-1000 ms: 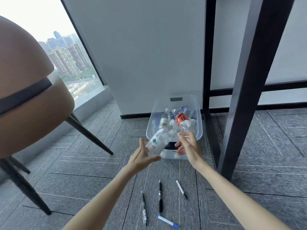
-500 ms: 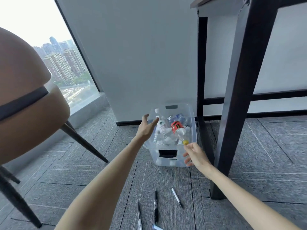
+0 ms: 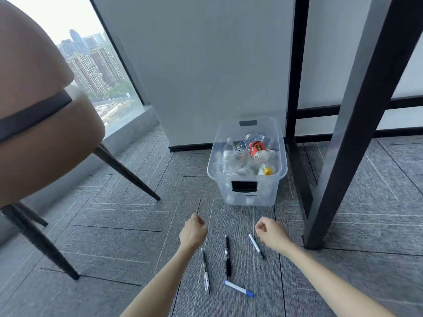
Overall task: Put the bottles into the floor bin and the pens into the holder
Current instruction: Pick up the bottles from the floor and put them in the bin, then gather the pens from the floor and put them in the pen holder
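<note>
From the head view, the trouble I'd expect is with the pens. All of them lie flat on the carpet and are thin, so a hurried pinch could skid off one or send it rolling toward the desk leg just right of them. Scooping several at once would likely drop one. No holder is in sight, so whatever gets picked up has to be carried while the person looks for it. The bin is heaped, and the red-label bottle rests on top with its yellow cap near the front rim, so a knock there might tip it back out. The left hand hovers above the floor, its fingers loosely curled around nothing. The right hand is the same, empty and half-curled, just beside the black-capped white pen. I count four pens: that one, a black pen in the middle, a clear-barrelled pen on the left and a blue-capped pen lying crosswise nearest the person. There is one bin, holding several bottles, too jumbled to count exactly. No bottles are in view on the floor. One chair stands at the left.
</note>
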{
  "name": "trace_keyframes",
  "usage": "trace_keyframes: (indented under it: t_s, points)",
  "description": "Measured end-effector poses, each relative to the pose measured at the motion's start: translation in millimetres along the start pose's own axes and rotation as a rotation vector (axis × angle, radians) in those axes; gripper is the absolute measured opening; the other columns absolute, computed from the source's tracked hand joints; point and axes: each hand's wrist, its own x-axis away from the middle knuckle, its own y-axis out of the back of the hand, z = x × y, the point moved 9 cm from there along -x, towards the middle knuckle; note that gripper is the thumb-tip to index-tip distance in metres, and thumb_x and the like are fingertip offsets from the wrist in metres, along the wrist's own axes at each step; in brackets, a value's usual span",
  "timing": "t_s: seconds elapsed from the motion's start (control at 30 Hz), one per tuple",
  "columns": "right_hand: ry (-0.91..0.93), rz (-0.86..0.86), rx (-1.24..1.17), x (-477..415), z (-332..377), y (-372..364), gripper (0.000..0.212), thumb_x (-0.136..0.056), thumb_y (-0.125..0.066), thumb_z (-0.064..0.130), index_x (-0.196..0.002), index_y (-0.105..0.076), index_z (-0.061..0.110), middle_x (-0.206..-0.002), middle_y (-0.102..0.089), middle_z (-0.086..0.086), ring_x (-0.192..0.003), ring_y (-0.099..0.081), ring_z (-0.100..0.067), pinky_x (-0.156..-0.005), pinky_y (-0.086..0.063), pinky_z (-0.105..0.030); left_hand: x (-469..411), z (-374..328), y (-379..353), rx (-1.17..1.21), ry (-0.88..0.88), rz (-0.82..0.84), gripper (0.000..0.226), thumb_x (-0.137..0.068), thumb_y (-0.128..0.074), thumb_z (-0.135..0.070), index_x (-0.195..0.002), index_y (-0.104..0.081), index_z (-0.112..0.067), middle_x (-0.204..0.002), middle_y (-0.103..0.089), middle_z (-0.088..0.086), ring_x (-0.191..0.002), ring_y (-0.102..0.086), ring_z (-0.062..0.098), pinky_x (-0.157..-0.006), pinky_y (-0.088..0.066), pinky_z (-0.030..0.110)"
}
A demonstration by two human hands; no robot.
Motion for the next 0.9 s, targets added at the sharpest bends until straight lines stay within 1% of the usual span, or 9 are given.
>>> trace_keyframes:
  t_s: [0.13,0.2,0.27,0.37,0.4,0.47,0.57,0.7,0.9]
  points:
    - [0.001,0.043,0.165,5,-20,-28,0.012,-0.096,-0.047,0.013,-0.095,-0.059,0.012,-0.094,-0.064,-0.004,-0.067,-0.053,-0.013,-0.06,-0.042,-0.025,11,38,-50,-0.06,0.065,0.169,0.012,-0.088,-0.056,-0.017,-0.099,-0.052,-0.014,-0.102,-0.061,0.003,-0.079,-0.057,0.012,-0.076,-0.052,0.028]
    - [0.001,0.046,0.208,4,-31,-41,0.011,-0.095,-0.05,0.011,-0.099,-0.06,0.011,-0.101,-0.06,-0.003,-0.067,-0.05,-0.01,-0.057,-0.04,-0.018,18,51,-69,-0.083,0.063,0.225,0.013,-0.086,-0.053,-0.011,-0.098,-0.057,-0.016,-0.113,-0.06,0.006,-0.093,-0.059,0.015,-0.086,-0.052,0.029]
    - [0.019,0.072,0.233,5,-39,-55,0.018,-0.094,-0.052,0.011,-0.11,-0.06,0.013,-0.109,-0.055,-0.003,-0.069,-0.05,-0.007,-0.058,-0.044,-0.017,25,64,-89,-0.123,0.066,0.296,0.03,-0.082,-0.049,-0.009,-0.106,-0.062,-0.02,-0.13,-0.05,0.013,-0.119,-0.049,0.026,-0.1,-0.042,0.038]
    - [0.07,0.149,0.321,8,-46,-76,0.038,-0.094,-0.05,0.009,-0.131,-0.053,0.018,-0.132,-0.047,-0.001,-0.106,-0.054,-0.012,-0.079,-0.049,-0.021,36,79,-108,-0.166,0.072,0.36,0.044,-0.081,-0.048,-0.009,-0.121,-0.06,-0.023,-0.141,-0.037,0.018,-0.127,-0.043,0.031,-0.11,-0.036,0.043]
    - [0.086,0.158,0.367,9,-47,-80,0.042,-0.095,-0.048,0.007,-0.135,-0.05,0.019,-0.139,-0.042,-0.001,-0.117,-0.049,-0.013,-0.084,-0.047,-0.02,38,83,-112,-0.183,0.067,0.357,0.043,-0.083,-0.05,-0.01,-0.124,-0.059,-0.021,-0.139,-0.037,0.017,-0.122,-0.047,0.029,-0.107,-0.041,0.041]
    - [0.118,0.142,0.445,11,-50,-85,0.046,-0.095,-0.045,0.003,-0.139,-0.046,0.017,-0.146,-0.036,-0.001,-0.124,-0.043,-0.013,-0.085,-0.042,-0.016,40,87,-114,-0.218,0.05,0.31,0.037,-0.087,-0.053,-0.012,-0.123,-0.057,-0.018,-0.133,-0.04,0.013,-0.111,-0.053,0.023,-0.098,-0.049,0.036]
    - [0.136,0.062,0.492,11,-55,-86,0.043,-0.094,-0.043,-0.001,-0.135,-0.047,0.012,-0.138,-0.041,-0.002,-0.111,-0.048,-0.011,-0.091,-0.046,-0.02,39,91,-114,-0.257,0.028,0.231,0.03,-0.091,-0.054,-0.015,-0.121,-0.055,-0.013,-0.125,-0.045,0.009,-0.104,-0.054,0.02,-0.088,-0.055,0.033]
    - [0.111,0.006,0.532,14,-62,-82,0.031,-0.096,-0.041,-0.002,-0.123,-0.052,0.007,-0.12,-0.048,-0.003,-0.09,-0.041,-0.01,-0.091,-0.045,-0.023,39,92,-117,-0.313,0.011,0.167,0.046,-0.091,-0.056,-0.009,-0.134,-0.042,-0.009,-0.131,-0.045,0.011,-0.111,-0.053,0.019,-0.094,-0.051,0.029]
    - [0.105,-0.018,0.494,16,-76,-83,0.041,-0.092,-0.042,-0.006,-0.131,-0.041,0.008,-0.12,-0.053,-0.004,-0.091,-0.042,-0.006,-0.09,-0.043,-0.02,37,91,-117,-0.298,-0.027,0.145,0.051,-0.089,-0.05,0.001,-0.136,-0.031,-0.005,-0.128,-0.051,0.011,-0.111,-0.053,0.02,-0.099,-0.048,0.031]
